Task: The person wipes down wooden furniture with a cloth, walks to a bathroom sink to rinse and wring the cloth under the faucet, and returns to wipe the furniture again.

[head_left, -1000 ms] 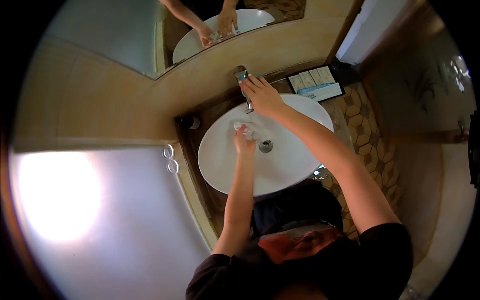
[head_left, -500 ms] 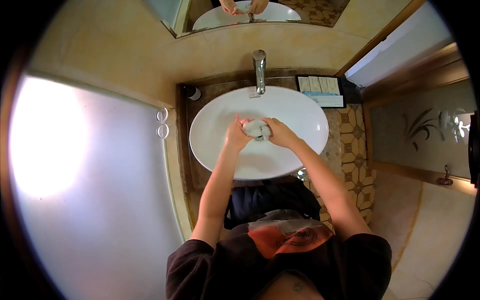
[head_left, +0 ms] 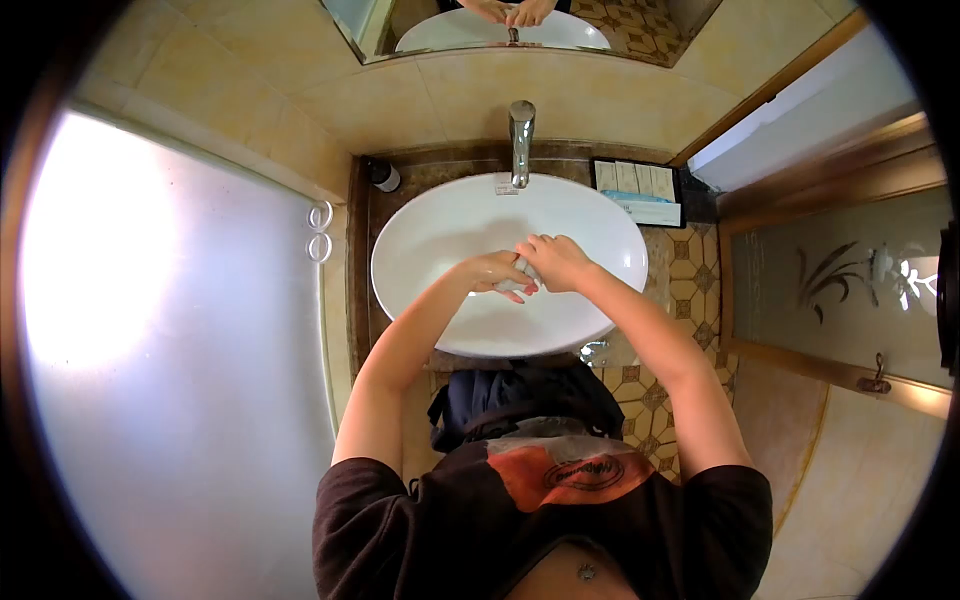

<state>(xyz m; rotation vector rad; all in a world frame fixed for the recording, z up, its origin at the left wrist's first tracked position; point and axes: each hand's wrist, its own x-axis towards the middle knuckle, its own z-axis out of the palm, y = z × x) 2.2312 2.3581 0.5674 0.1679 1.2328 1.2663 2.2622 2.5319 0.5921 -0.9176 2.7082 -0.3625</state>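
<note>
Head view: our left hand (head_left: 490,270) and right hand (head_left: 560,263) together, clamped on a white cloth (head_left: 524,270).
We note the sink (head_left: 425,255) beneath them, the tap (head_left: 521,140) beyond.

A small bathroom had lots of things around its edges.
A dark bottle (head_left: 382,175) was in the back left corner of the brown counter (head_left: 360,250). At the back right lay a black tray (head_left: 683,205) with pale packets (head_left: 625,178) and a blue and white one. A mirror (head_left: 640,25) on the yellow wall (head_left: 420,105) showed some floor. On the left, a cloudy pane (head_left: 220,350) shone brightly, with two rings (head_left: 318,247) near its edge. Patterned tiles (head_left: 650,410) covered the floor. On the right, a cloudy glass door (head_left: 775,285) had a leaf picture (head_left: 830,275).
</note>
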